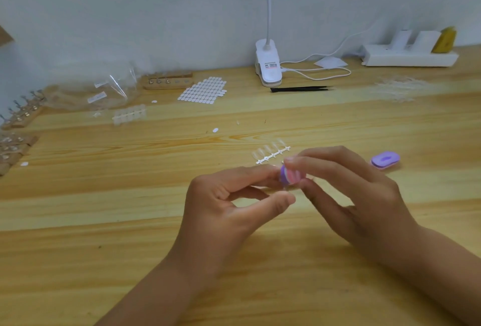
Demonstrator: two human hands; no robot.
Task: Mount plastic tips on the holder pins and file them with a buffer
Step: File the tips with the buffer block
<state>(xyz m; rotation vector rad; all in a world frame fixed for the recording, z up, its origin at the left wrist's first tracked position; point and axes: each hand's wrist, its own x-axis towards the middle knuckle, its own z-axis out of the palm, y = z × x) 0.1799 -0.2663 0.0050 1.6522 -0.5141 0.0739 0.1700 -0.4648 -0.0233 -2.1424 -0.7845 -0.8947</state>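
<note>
My right hand (356, 195) pinches a small purple and pink buffer block (290, 176) between thumb and fingers. My left hand (234, 203) meets it from the left, fingertips closed on something small and clear against the buffer; it looks like a plastic tip, mostly hidden. A strip of clear plastic tips (272, 151) lies on the wooden table (130, 247) just behind my hands. Wooden holders with metal pins (168, 81) stand far back left, and more holders (22, 114) sit at the left edge.
A purple oval case (385, 160) lies to the right of my hands. At the back are a sheet of white stickers (204, 90), clear bags (104, 91), a clip lamp (268, 65), black tweezers (302, 88), a power strip (408, 55) and a heap of clear tips (400, 87).
</note>
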